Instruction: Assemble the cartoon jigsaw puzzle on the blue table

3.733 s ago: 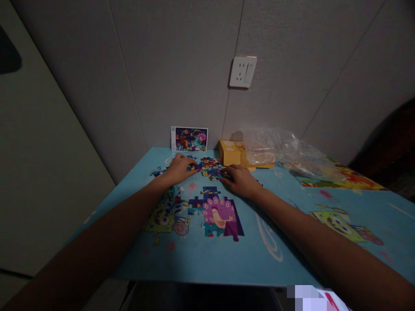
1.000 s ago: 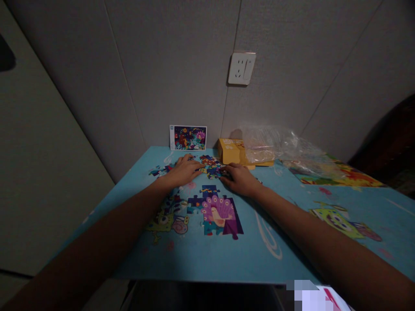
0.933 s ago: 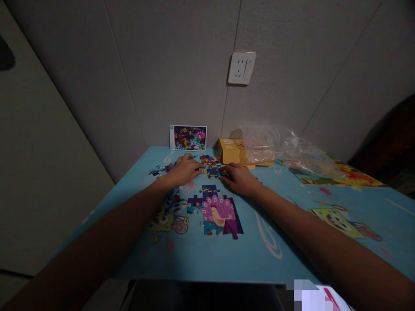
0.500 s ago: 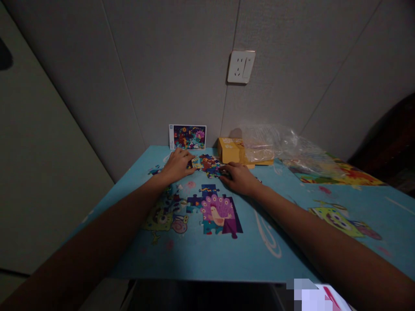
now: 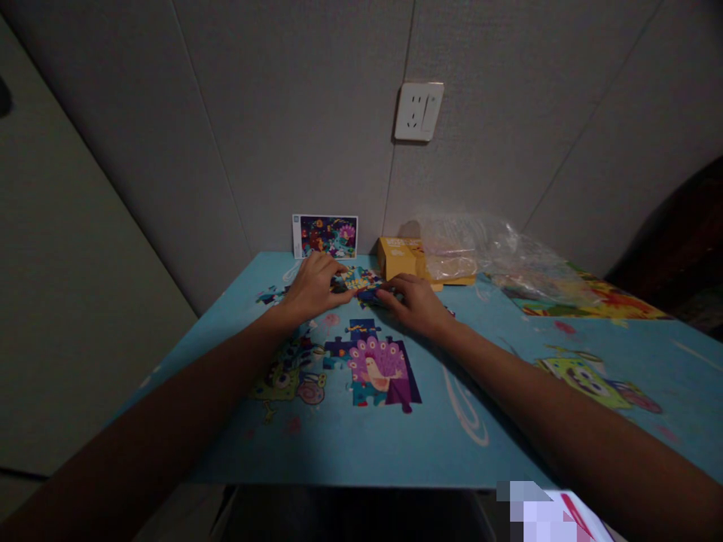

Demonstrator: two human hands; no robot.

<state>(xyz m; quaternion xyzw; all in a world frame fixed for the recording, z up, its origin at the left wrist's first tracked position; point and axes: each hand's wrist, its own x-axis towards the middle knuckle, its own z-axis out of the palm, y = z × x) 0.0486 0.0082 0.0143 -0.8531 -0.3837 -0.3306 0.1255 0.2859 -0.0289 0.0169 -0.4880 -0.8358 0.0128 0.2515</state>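
Since the earlier frame, left hand (image 5: 313,286) and right hand (image 5: 419,305) have closed in on the puzzle pieces (image 5: 360,278) beyond the peacock section (image 5: 381,370) — both half-curled, grip unclear in dim light. Handling pieces, seemingly; next calls for fingertip control.

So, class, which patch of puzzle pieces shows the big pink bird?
The joined patch nearest the near edge of the blue table; its fanned tail sets it apart from pieces at the right hand.

Likely a home room, cartoon-print blue tabletop (image 5: 339,452), panelled wall (image 5: 305,113), wall socket (image 5: 419,112), jigsaw pieces (image 5: 384,373)
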